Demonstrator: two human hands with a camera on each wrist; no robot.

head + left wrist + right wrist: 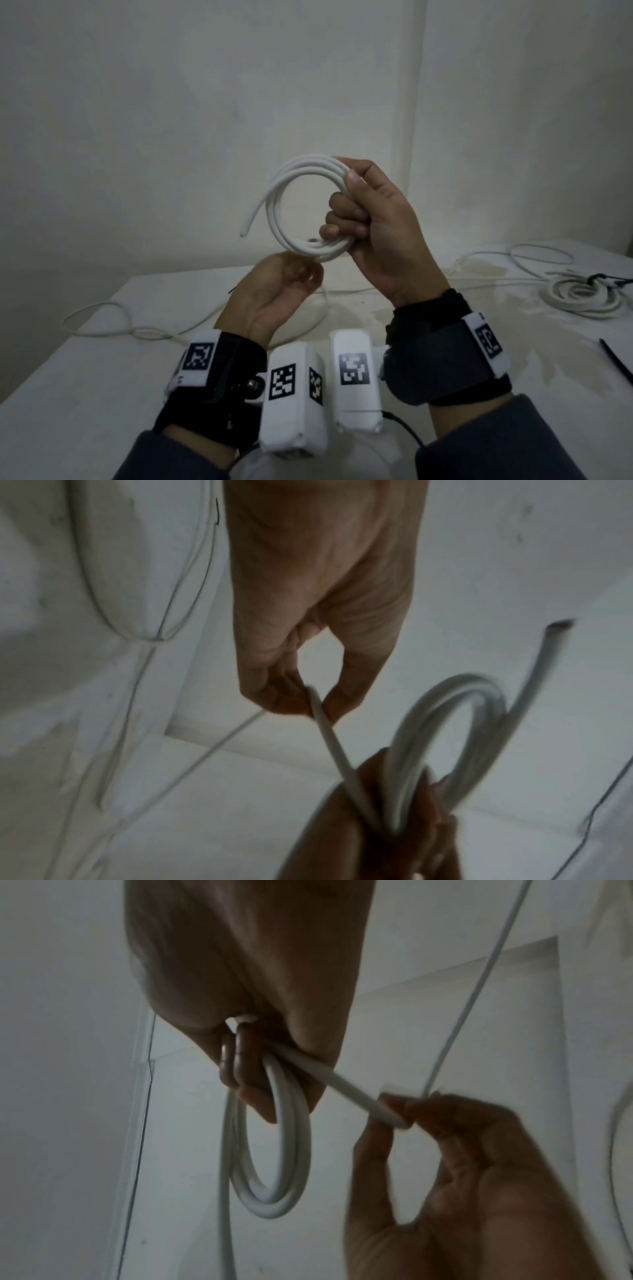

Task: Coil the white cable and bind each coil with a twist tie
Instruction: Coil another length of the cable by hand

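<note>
Right hand (pixel 376 229) grips the round coil of white plastic cable (pixel 301 202), raised above the white desk (pixel 85 394). Left hand (pixel 274 294) pinches the cable's trailing strand. Bound white coil (pixel 582 296) lies at right edge.

No readable text; wrist bands (pixel 488 344) bear coded squares (unreadable).

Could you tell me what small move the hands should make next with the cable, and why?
Probably the left hand should swing the strand it pinches up to the coil for another loop. The right hand grips only a few turns, and loose cable lies on the table.
</note>
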